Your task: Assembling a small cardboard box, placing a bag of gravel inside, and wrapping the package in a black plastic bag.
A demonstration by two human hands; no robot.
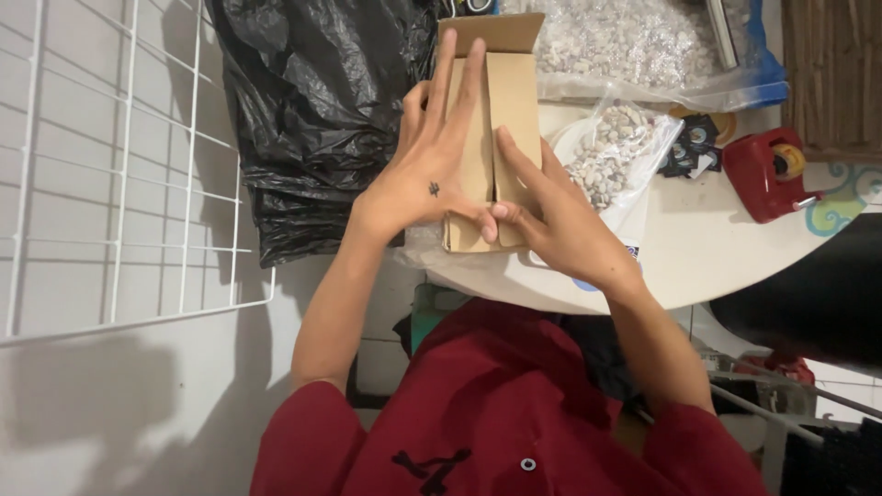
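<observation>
Both hands on a small brown cardboard box (501,138) that sits at the near edge of a round white table (717,266). Left hand (427,179): fingers (452,83) straight and close together, laid flat along the box's left flap, palm down, so it presses rather than grips; nothing is enclosed. Right hand (560,225): fingers (519,161) extended and slightly spread over the right flap, thumb tucked at the box's near end, where it meets the left thumb; also flat contact, no closed grasp. The flat-palm pose looks meant to keep the two long flaps down and meeting at the centre seam; the far end flap (491,32), beyond the fingertips, stands up open. Wrists are angled inward, forearms converging from the red sleeves (496,413), elbows out. Just right of the right fingers: a clear bag of small pale pebble-like pieces (616,152), touching or nearly touching the box; can't tell which. Beyond the fingertips: a bigger clear bag of the same stuff (643,41). Further right, well apart: a red tape dispenser (767,170). Left of the left hand: a crumpled black plastic bag (312,119), then a white wire grid panel (119,165).
</observation>
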